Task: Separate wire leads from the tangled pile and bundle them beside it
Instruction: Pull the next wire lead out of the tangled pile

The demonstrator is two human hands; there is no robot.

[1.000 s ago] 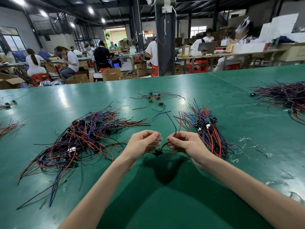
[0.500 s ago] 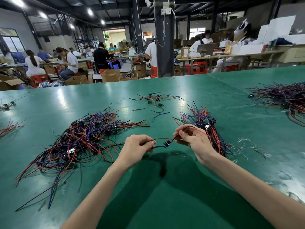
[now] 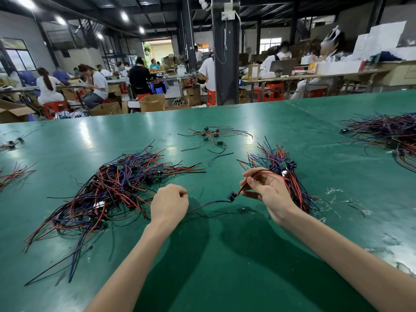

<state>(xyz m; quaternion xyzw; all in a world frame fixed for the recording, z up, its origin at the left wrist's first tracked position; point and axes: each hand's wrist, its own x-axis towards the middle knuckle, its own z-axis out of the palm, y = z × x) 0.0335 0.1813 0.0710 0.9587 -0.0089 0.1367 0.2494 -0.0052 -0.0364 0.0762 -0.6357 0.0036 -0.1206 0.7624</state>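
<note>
One red-and-black wire lead (image 3: 231, 196) with a small dark-blue connector is now drawn out between both hands, which are further apart than a second ago. It is judged free of the tangled pile of red, blue and black wires (image 3: 117, 188). Right hand (image 3: 267, 192) is raised beside the sorted wire bundle (image 3: 283, 167), grip pinched on the red strand. Left hand (image 3: 169, 202) is held low over the green worktop (image 3: 225, 255), grip curled round the black tail.
</note>
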